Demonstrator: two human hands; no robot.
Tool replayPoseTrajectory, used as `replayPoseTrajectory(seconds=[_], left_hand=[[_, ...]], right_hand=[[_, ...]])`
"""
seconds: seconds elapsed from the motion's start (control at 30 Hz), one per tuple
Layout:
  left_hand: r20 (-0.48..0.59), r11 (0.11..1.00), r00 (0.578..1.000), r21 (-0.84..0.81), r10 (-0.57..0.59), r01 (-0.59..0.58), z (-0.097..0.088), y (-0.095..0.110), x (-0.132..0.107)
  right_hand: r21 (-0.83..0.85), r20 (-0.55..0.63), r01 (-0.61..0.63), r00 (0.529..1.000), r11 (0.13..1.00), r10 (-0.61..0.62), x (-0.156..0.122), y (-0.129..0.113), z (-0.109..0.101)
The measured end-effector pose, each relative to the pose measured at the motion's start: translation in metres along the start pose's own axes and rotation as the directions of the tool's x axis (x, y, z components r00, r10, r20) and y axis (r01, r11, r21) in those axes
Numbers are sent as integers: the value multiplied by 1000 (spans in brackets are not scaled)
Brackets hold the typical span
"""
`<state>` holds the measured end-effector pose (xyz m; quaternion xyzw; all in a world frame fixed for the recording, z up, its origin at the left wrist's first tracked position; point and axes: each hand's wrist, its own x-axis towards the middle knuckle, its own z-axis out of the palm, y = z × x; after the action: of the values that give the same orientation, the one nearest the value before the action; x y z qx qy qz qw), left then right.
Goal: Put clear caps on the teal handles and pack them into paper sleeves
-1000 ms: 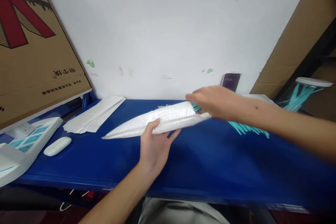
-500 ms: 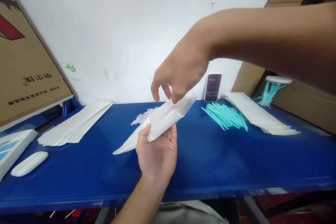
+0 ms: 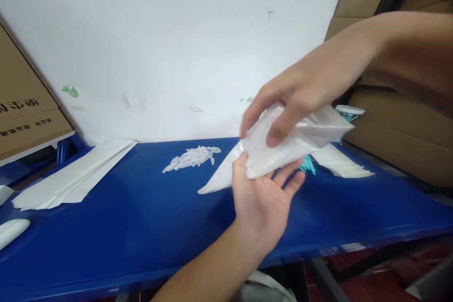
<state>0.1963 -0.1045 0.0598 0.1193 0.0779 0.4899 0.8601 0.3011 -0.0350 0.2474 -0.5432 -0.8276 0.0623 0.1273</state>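
Right of the white pieces [image 3: 194, 157], the left hand [image 3: 262, 205] grips a white bag [image 3: 264, 158] from below, the right hand [image 3: 300, 87] from above; light, limp, slippery, I'd guess, best pinched across its fold.

A folded white plastic sleeve [image 3: 264, 158] is held between two bare hands, right of the middle of the frame.

From below, the sleeve is supported by the left hand [image 3: 261, 207], its thumb laid over the near side; from above, it is grasped by the right hand [image 3: 304, 87], which is slightly blurred. A narrow tip is pointed toward the lower left. On the blue table [image 3: 141, 231], small whitish pieces [image 3: 194, 156] are heaped at centre, flat white sleeves [image 3: 76, 174] are stacked at left, and more white sleeves [image 3: 339, 161] are seen at right, beside teal sticks [image 3: 308, 165] partly hidden by the hands.
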Motion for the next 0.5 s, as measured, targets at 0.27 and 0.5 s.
replayPoseTrajectory(seconds=[0.27, 0.5], left_hand=[[38, 827, 923, 458, -384, 325, -24, 0, 2], [15, 366, 818, 899, -575, 240, -52, 51, 7]], right_hand=[[-228, 176, -244, 942, 943, 286, -28, 82, -46], [-389, -337, -558, 827, 733, 451, -37, 175, -76]])
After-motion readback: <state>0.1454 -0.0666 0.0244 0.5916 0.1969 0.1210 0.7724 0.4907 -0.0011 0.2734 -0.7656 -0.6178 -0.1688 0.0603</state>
